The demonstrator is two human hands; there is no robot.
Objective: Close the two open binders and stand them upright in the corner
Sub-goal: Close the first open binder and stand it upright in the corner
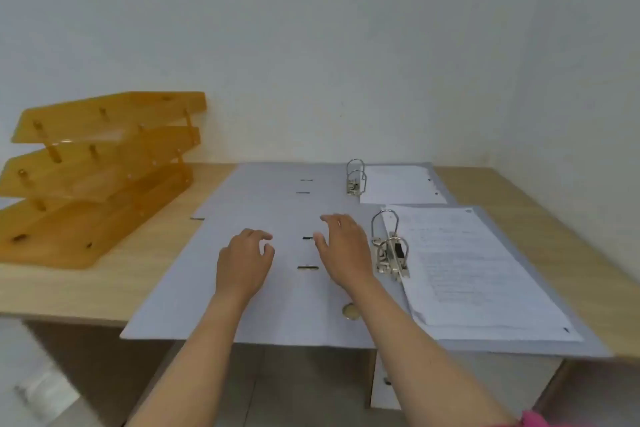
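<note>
A wooden worktop (104,284) meets white walls. The near binder (284,302) lies open and flat, spine running front to back; the far binder (277,184) sits behind. The left hand (242,262) and right hand (343,250) hover, fingers loosely spread, holding nothing.

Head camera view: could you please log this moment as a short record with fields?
near binder: open flat, papers on its right half
far binder: open flat, partly under the near one
left hand: over the near binder's left cover, empty
right hand: beside the ring mechanism, empty
orange tray stack: left on desk
task: both binders unclosed
</note>
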